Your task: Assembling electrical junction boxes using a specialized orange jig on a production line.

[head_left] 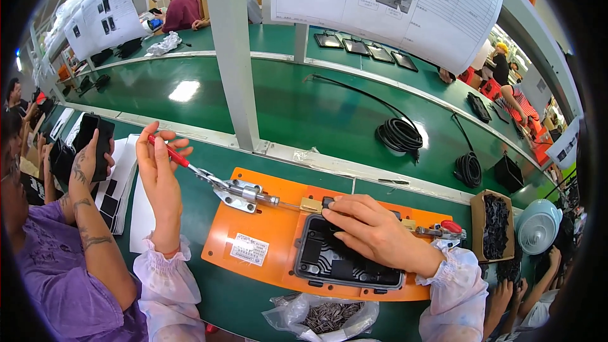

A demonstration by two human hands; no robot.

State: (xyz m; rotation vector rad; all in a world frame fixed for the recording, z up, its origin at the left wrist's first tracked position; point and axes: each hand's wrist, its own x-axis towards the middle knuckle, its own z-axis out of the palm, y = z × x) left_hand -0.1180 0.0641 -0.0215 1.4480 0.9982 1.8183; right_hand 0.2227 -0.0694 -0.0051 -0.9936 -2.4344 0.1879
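Green bench (234,297): spread left hand (161,180) meets handle (175,155); right hand (373,225), grip unclear, overlaps case (324,258).

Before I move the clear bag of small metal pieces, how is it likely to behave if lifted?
The clear bag will probably flop, since its thin film is crumpled. The heaped metal pieces likely make it heavy for its size, and they could spill, as the top gapes open.

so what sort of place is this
Probably a factory assembly line: an orange clamping fixture sits on the bench, coiled black cables lie on a long green surface beyond, and a person alongside holds a dark device.
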